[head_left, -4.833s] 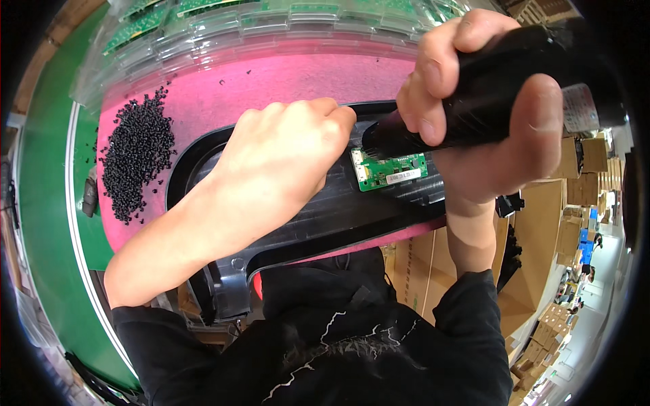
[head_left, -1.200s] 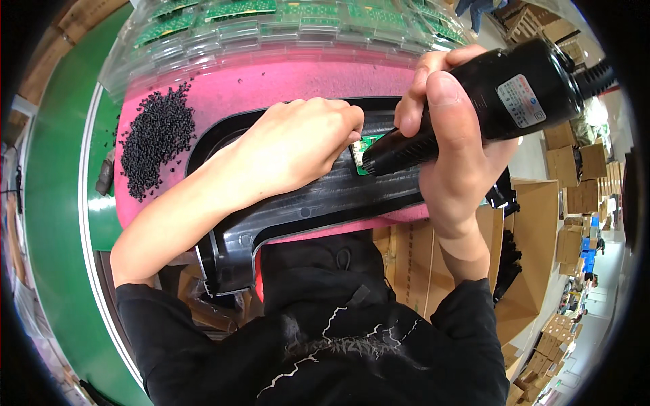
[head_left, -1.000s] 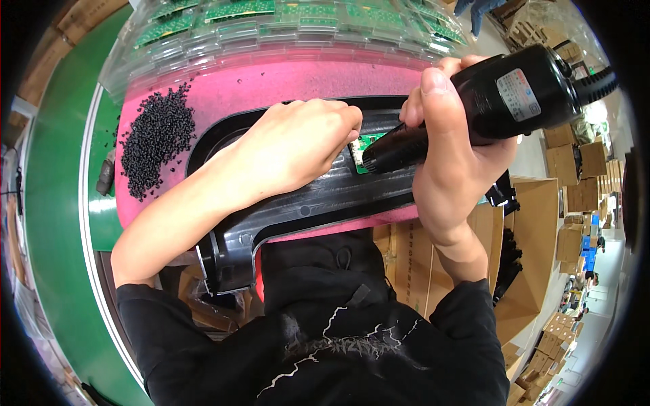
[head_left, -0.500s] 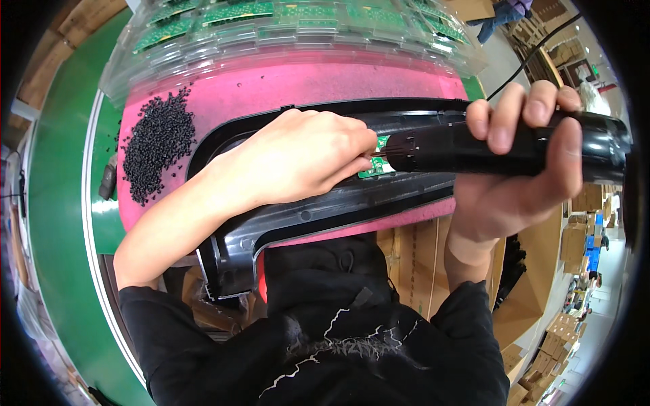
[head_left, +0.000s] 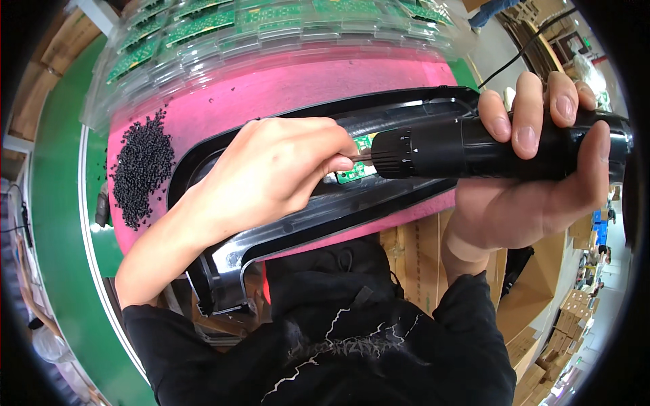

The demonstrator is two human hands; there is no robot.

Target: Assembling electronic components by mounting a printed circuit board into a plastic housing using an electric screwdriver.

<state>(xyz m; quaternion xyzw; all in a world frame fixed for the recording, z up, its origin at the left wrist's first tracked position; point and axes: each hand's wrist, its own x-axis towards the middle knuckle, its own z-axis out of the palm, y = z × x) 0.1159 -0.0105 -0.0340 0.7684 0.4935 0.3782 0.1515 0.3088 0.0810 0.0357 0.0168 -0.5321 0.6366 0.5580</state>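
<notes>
A black electric screwdriver (head_left: 433,150) lies nearly level in my right hand (head_left: 525,169), its ringed collar pointing left. My left hand (head_left: 277,166) is closed, thumb and fingertips pinched together at the end of the thin bit (head_left: 363,158). What is between those fingertips, such as the bit's tip or a small screw, is hidden. Behind the bit a small green circuit board (head_left: 350,177) shows in part inside a long, curved black plastic housing (head_left: 284,230). My left hand and forearm cover part of that housing.
Small black screws or pellets (head_left: 142,169) lie heaped on the pink mat (head_left: 271,81) at left. Stacked clear trays (head_left: 271,40) with green boards stand along the back. Cardboard boxes (head_left: 420,264) are below at right. A black cable (head_left: 521,64) runs at upper right.
The view has shifted, so the housing and heap sit further left. More of the bit shows between the collar and my left fingertips. Both hands keep their hold.
</notes>
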